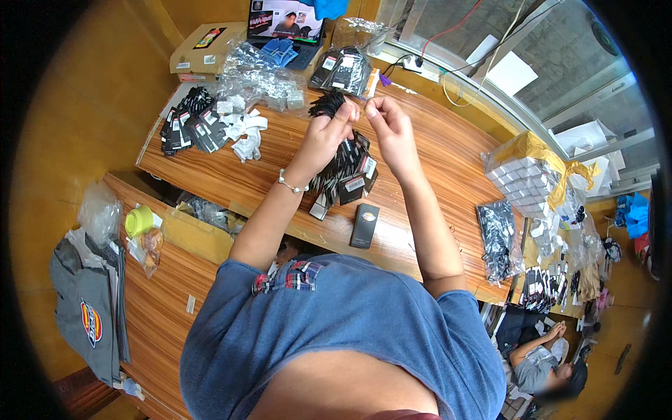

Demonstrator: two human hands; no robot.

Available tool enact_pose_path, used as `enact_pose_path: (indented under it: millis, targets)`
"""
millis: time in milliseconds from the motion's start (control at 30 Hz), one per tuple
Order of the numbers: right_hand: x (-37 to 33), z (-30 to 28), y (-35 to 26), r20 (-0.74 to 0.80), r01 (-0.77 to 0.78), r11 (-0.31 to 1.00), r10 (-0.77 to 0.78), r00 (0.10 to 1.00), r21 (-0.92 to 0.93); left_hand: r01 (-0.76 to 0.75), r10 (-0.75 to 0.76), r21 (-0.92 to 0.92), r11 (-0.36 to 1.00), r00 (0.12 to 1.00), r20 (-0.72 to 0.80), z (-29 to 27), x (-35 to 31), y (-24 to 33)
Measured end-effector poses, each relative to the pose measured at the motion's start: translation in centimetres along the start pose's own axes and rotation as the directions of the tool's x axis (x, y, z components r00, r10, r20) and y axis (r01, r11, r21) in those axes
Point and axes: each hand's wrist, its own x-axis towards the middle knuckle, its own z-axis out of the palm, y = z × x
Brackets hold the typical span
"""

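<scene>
My left hand (327, 136), with a beaded bracelet at the wrist, is closed round a bundle of black hang tags (343, 171). Their black cords (327, 103) stick up above my fist, while the cards fan out below it, some with white stickers. Close beside it on the right, my right hand (392, 133) has thumb and forefinger pinched together; what lies between them is too small to make out. One black card (365, 226) lies apart on the wooden table (434, 140), nearer to me.
More black tags (189, 126) and white strips (248, 133) lie at left beside clear plastic bags (259, 77). A laptop (287, 28) and a cardboard box (206, 49) stand at the back. At right are a wrapped stack of small white boxes (521, 175), a bagged black pack (497, 238) and another person (546, 364).
</scene>
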Motion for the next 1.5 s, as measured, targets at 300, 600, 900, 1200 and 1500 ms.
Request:
enact_pose_path:
  millis: [300, 600, 900, 1200, 1500]
  targets:
    - [-0.1, -3.5, 1.4, 0.204, -0.206, 0.814, 0.109, 0.973, 0.544, 0.066, -0.067, 0.013, 0.998, 0.992, 0.107, 1.5, 0.6, -0.8]
    - [-1.0, -5.2, -1.8, 0.244, 0.086, 0.995, -0.094, 0.965, 0.045, 0.03, -0.039, 0.068, 0.997, 0.991, 0.125, 1.3, 1.2, -0.2]
    - [-1.0, -3.8, 1.2, 0.216, -0.24, 0.719, 0.127, 0.968, 0.652, 0.051, -0.065, 0.179, 0.983, 0.995, 0.077, 1.6, 1.2, 0.2]
    - [-1.5, -2.8, -1.4, 0.02, -0.017, 0.883, 0.008, 1.0, 0.469, -0.283, 0.202, 0.484, 0.828, 0.956, 0.214, 2.6, 2.5, 3.8]
    - [1.2, -2.6, -2.3, 0.081, 0.079, 0.89, -0.128, 0.988, 0.449, -0.336, 0.205, 0.583, 0.74, 0.938, 0.28, 3.3, 4.7, 6.5]
